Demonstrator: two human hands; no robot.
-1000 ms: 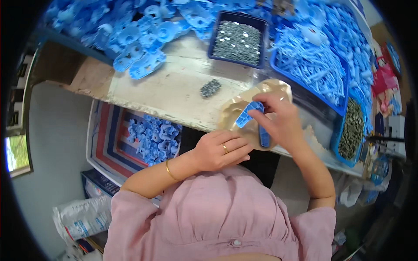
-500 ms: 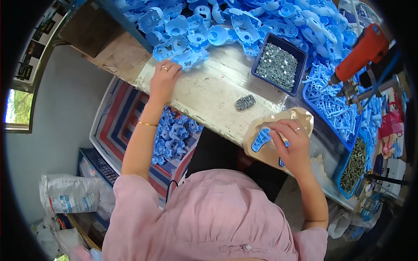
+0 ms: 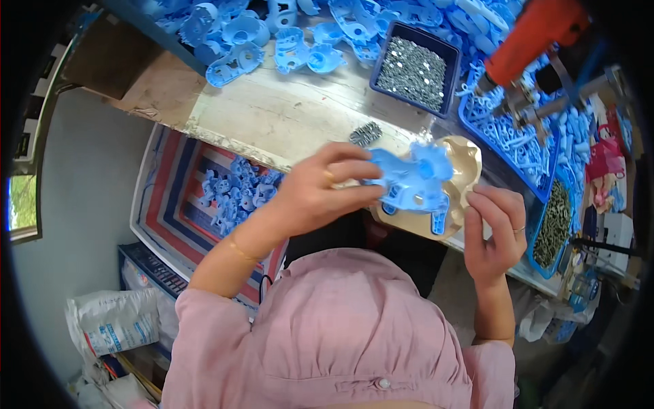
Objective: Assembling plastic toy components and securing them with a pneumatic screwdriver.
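Note:
My left hand [image 3: 325,187] grips a light blue plastic shell [image 3: 409,178] by its left end. The shell hangs above a beige moulded holder [image 3: 465,163] and hides much of it. Below the shell, a small blue leg-shaped part [image 3: 439,217] lies in the holder; a second blue part shows only in a sliver. My right hand [image 3: 497,228] is at the holder's right edge, fingers bent, thumb a little apart, with nothing visible in it. Just beyond the shell, a small heap of screws [image 3: 366,134] rests on the bench.
A dark blue tray of screws [image 3: 412,71] stands on the bench [image 3: 272,109]. Blue shells [image 3: 306,51] pile up behind it. To the right are a red power screwdriver [image 3: 535,41], a bin of blue parts [image 3: 511,136] and a screw basket [image 3: 552,232]. A striped-lined bin [image 3: 170,198] sits lower left.
My left hand has brought a blue shell from the pile rightward over the holder. My right hand has let go of the small blue part and moved right. The whole view has shifted slightly.

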